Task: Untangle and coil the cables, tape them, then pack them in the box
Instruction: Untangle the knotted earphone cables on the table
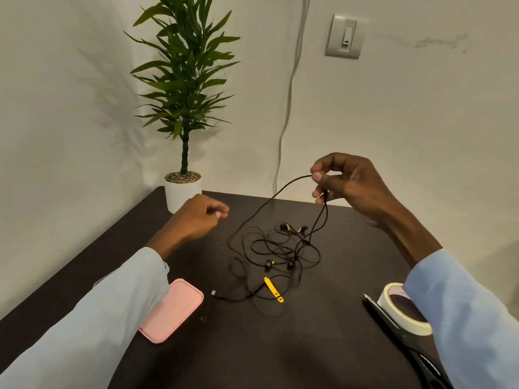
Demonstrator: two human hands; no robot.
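Note:
A tangle of thin black earphone cables [276,252] with black-and-yellow earbuds lies in the middle of the dark table [252,346]. My right hand [341,182] is raised above it and pinches a loop of the black cable, which hangs down into the tangle. My left hand [200,216] hovers to the left of the tangle, its fingers curled with the fingertips together; whether a strand is between them I cannot tell. A yellow strap [273,289] and a plug end [215,293] lie at the front of the tangle. A pink box [175,310] sits front left.
A roll of cream tape [404,308] and black scissors [398,335] lie at the front right, partly under my right sleeve. A potted plant in a white pot [183,189] stands at the table's back left corner against the wall.

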